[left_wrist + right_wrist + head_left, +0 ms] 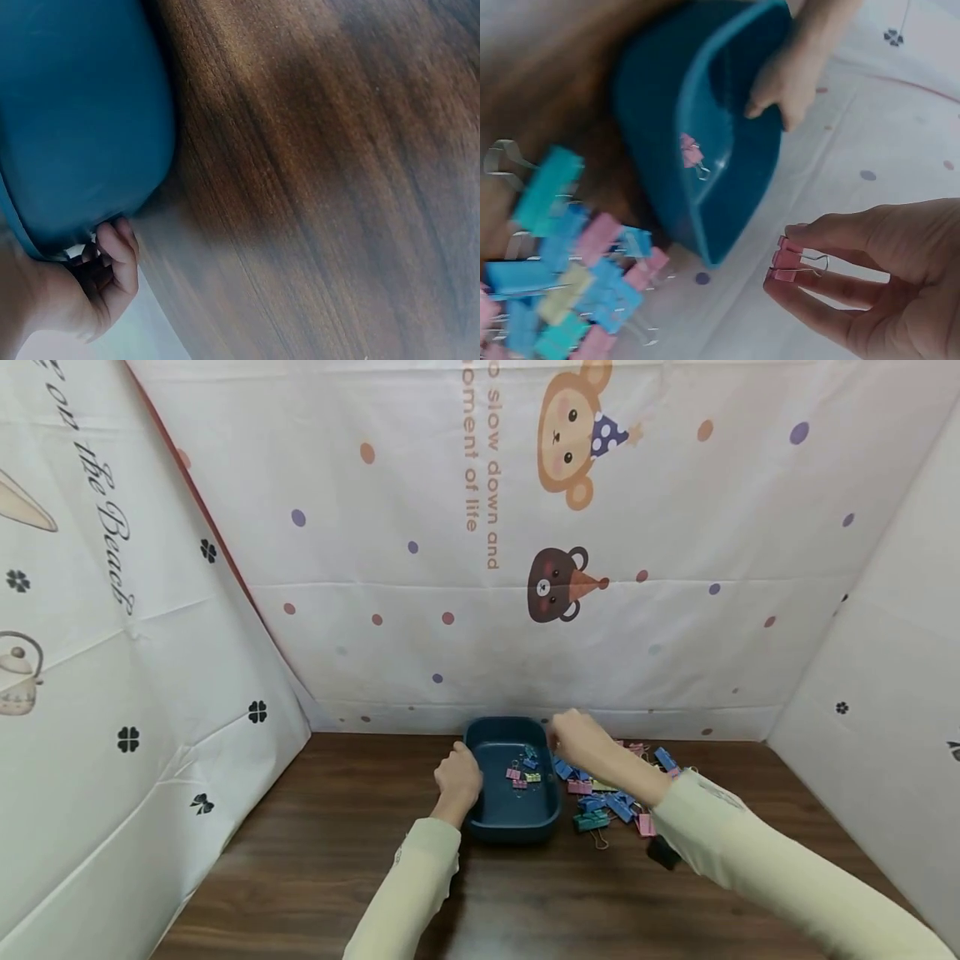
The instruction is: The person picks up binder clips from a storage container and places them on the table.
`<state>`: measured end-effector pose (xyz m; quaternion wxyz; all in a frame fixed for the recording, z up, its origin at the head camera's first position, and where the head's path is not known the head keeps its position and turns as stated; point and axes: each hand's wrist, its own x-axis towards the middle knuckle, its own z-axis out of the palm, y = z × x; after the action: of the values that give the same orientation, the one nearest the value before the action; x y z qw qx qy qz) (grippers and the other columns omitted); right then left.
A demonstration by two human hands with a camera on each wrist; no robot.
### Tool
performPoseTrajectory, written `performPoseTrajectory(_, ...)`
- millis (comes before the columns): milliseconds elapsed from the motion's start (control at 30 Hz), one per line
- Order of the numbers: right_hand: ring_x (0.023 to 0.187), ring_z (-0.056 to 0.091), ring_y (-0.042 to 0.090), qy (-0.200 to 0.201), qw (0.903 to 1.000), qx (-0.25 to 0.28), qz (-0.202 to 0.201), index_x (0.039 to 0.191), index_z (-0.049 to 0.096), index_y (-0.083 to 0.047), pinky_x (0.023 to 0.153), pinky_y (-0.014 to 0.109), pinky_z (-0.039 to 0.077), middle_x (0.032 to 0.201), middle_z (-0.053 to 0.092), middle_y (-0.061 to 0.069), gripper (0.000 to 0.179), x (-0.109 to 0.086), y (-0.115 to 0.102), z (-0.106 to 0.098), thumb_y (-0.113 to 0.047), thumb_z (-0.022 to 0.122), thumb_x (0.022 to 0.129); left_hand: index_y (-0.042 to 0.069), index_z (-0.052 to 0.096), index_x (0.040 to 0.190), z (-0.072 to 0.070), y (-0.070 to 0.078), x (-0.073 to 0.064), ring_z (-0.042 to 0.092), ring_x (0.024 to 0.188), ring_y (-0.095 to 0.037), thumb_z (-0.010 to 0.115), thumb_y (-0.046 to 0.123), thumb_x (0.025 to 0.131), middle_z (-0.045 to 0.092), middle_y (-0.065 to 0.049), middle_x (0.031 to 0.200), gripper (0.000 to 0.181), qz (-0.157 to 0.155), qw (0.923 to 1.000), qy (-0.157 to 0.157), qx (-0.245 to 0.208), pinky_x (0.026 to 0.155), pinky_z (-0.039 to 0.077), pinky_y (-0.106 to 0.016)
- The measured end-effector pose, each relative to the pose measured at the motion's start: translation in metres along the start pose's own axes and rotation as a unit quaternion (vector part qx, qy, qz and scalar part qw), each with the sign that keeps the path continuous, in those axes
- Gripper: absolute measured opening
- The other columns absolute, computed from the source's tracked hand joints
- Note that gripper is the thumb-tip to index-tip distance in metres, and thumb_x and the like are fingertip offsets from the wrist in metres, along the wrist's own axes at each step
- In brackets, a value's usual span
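My left hand (458,778) grips the left wall of a dark blue plastic bin (513,833). In the right wrist view its thumb lies over the rim, and in the left wrist view its fingers (118,259) curl at the bin's outside. A small pink binder clip (785,260) with wire handles is pinched between the thumb and fingertips of my right hand (900,274). In the head view that hand is at the bin's far right edge, and the clip is hidden. Several small binder clips (533,777), pink, yellow and blue, lie on the bin's floor.
Right of the bin, a loose pile of blue, pink, green and yellow binder clips (620,807) lies on the dark wood table (360,852). A small black object (663,852) lies near it, partly under my right sleeve. Printed white sheets (420,643) enclose the back and sides.
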<state>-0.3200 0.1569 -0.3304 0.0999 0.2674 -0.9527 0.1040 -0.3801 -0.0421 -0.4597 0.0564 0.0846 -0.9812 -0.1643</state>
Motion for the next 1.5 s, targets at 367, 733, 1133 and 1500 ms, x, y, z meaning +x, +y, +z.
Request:
performPoseTrajectory(367,0.061,0.062,0.011,0.003,0.9998,0.015,0.014,0.068,0.070,-0.006,0.053,0.026,0.052,0.069,0.069,0.003,0.018,-0.086,0.031,0.041,0.012,0.073,0.072,-0.002,0.053,0.123,-0.003,-0.002,-0.001,0.070,0.074,-0.030,0.065,0.021,0.100,0.069,-0.018,0.092,0.035,-0.008,0.9999,-0.010,-0.006,0.073,0.060,-0.044)
performPoseTrajectory(733,0.058,0.052,0.008,-0.011,0.9958,0.032,0.085,0.070,0.061,-0.008,0.049,0.025,0.045,0.066,0.061,-0.002,0.021,-0.110,0.042,0.063,0.006,0.075,0.074,-0.002,0.052,0.126,-0.006,-0.002,0.001,0.072,0.086,-0.034,0.064,0.022,0.100,0.070,-0.020,0.103,0.037,-0.015,0.9996,-0.022,-0.013,0.078,0.060,-0.047)
performPoseTrajectory(1133,0.059,0.052,0.009,-0.023,0.9950,0.045,0.086,0.067,0.062,-0.008,0.052,0.027,0.046,0.063,0.059,-0.003,0.024,-0.111,0.051,0.078,0.006,0.080,0.072,-0.002,0.052,0.126,-0.002,-0.001,0.003,0.072,0.083,-0.033,0.064,0.022,0.100,0.070,-0.020,0.101,0.037,-0.008,0.9997,-0.018,-0.015,0.078,0.060,-0.046)
performPoseTrajectory(1500,0.059,0.055,0.010,-0.030,0.9943,0.036,0.096,0.070,0.063,-0.007,0.052,0.027,0.049,0.066,0.062,0.000,0.022,-0.100,0.053,0.077,0.005,0.081,0.073,-0.001,0.052,0.124,-0.002,-0.002,0.003,0.071,0.080,-0.032,0.064,0.020,0.100,0.070,-0.019,0.098,0.035,-0.008,0.9997,-0.012,-0.020,0.079,0.060,-0.047)
